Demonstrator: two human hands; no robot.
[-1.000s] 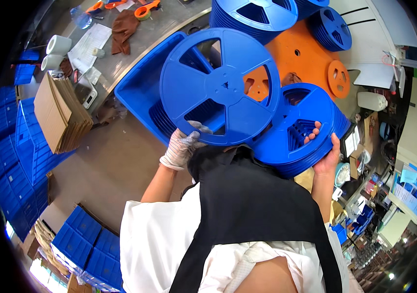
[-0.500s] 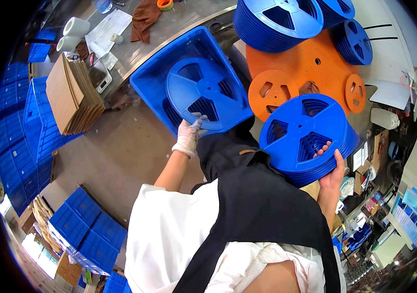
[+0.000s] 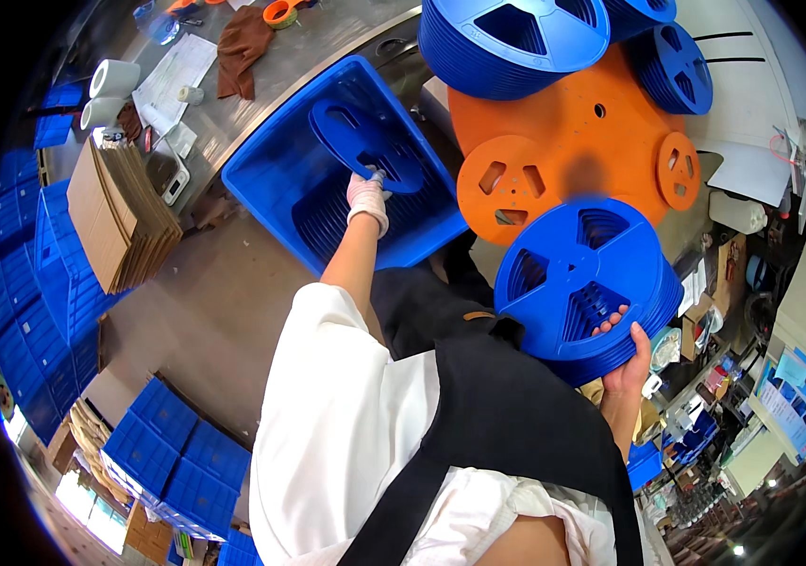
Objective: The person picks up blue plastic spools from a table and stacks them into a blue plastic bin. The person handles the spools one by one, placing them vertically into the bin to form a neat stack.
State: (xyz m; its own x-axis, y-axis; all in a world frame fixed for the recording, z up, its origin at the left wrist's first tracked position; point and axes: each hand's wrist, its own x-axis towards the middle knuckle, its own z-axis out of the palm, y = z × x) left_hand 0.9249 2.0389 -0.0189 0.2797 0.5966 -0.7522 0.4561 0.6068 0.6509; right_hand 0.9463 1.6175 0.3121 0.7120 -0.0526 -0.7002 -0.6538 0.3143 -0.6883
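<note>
My gloved left hand [image 3: 367, 196] reaches into a blue plastic bin [image 3: 257, 219] and grips the near edge of a blue reel [image 3: 329, 127]. That reel is tilted up inside the bin. Below and beside it, a row of more blue reels [image 3: 313, 226] lies in the bin, partly covered by my arm. At the right, my bare right hand [image 3: 628, 354] clasps the near rim of a stack of blue reels [image 3: 526, 307], its fingers through the opening of the top reel and its thumb outside.
An orange round plate [image 3: 563, 123] with smaller orange discs [image 3: 507, 189] stands ahead, bearing further stacks of blue reels [image 3: 516, 57]. Flat cardboard sheets [image 3: 120, 222] and piled blue crates [image 3: 172, 453] are at the left. Beyond the bin runs a metal table [image 3: 280, 61].
My left hand has moved forward into the bin, and the reel there has gone from lying face up to steeply tilted. The right hand still holds its stack, shifted slightly nearer.
</note>
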